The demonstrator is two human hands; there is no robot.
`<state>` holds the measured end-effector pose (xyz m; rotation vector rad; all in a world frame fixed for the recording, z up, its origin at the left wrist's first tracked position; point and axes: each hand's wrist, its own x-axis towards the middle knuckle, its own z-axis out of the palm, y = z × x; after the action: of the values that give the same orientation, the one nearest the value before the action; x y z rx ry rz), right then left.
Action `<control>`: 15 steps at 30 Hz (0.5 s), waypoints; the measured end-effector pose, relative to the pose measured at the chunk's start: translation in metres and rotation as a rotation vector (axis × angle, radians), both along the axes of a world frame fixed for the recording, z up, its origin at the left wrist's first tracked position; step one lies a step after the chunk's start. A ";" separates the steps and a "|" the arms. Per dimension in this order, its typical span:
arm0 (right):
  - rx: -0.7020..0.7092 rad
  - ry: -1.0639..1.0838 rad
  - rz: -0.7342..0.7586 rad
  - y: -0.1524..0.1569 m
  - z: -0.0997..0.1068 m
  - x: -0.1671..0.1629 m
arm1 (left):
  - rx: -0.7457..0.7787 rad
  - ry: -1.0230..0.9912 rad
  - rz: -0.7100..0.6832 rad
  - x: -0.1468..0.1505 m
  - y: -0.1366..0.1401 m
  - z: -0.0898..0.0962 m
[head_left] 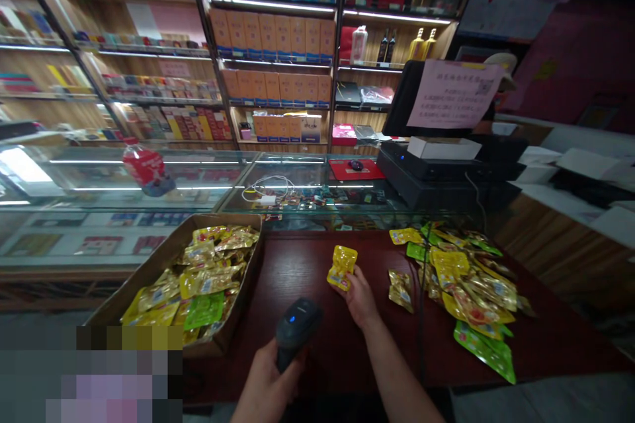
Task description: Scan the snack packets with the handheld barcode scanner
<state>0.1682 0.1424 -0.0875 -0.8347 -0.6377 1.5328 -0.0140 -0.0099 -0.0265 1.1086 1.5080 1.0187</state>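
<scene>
My left hand (272, 373) is wrapped round the handle of a dark barcode scanner (300, 318), which shows a small blue light. In my right hand (361, 299) is a yellow snack packet (342, 267), held upright above the dark red tabletop (292, 258). Just right of that hand lies a single gold packet (401, 289). Farther right spreads a loose pile of yellow, gold and green packets (471, 284). To the left, an open cardboard box (249, 263) holds many similar packets, with a green packet (204, 310) near its front.
A glass display counter (218, 175) runs behind the table, carrying a red-labelled bottle (147, 168) and a white cable (268, 190). A monitor with a pink notice (449, 94) stands at the right back. A thin dark cord (423, 317) hangs beside the pile. Behind the monitor is a person's cap (502, 66).
</scene>
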 end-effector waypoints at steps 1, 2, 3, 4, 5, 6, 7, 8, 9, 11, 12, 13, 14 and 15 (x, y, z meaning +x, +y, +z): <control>0.002 0.006 0.003 0.000 0.000 0.000 | -0.002 0.000 -0.008 0.001 0.000 -0.001; 0.004 0.011 0.005 -0.001 0.000 0.000 | -0.007 0.000 -0.015 0.002 0.000 -0.002; 0.005 0.015 0.005 -0.001 0.000 0.000 | -0.012 0.003 -0.019 0.002 0.000 -0.002; 0.003 0.016 0.002 -0.001 -0.001 -0.001 | -0.016 0.007 -0.023 0.002 0.000 -0.002; -0.002 0.016 -0.004 -0.001 -0.001 -0.001 | -0.017 0.011 -0.025 0.002 0.001 -0.002; -0.009 0.015 -0.011 -0.001 -0.002 -0.002 | -0.015 0.013 -0.021 0.002 0.001 -0.001; -0.017 0.011 -0.018 0.000 -0.002 -0.002 | -0.012 0.010 -0.015 0.002 0.002 0.000; -0.024 0.006 -0.023 0.000 -0.002 -0.003 | -0.011 0.002 -0.007 0.002 0.003 0.000; -0.029 0.000 -0.027 0.000 -0.002 -0.004 | -0.009 -0.009 0.006 0.002 0.004 -0.001; -0.034 -0.015 -0.029 0.000 -0.001 -0.004 | -0.008 -0.038 0.030 0.001 0.007 -0.006; -0.034 -0.023 -0.032 0.000 0.000 -0.003 | -0.009 -0.053 0.041 0.000 0.009 -0.011; -0.035 -0.034 -0.037 -0.001 0.000 -0.003 | -0.010 -0.070 0.055 -0.002 0.011 -0.017; -0.040 -0.052 -0.045 -0.002 0.001 -0.003 | -0.015 -0.094 0.071 -0.004 0.012 -0.025; -0.050 -0.077 -0.053 -0.003 0.002 -0.003 | -0.026 -0.127 0.089 -0.006 0.013 -0.032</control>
<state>0.1649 0.1395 -0.0858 -0.9456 -0.6301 1.4792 -0.0202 0.0032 -0.0590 0.9479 1.4750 1.1071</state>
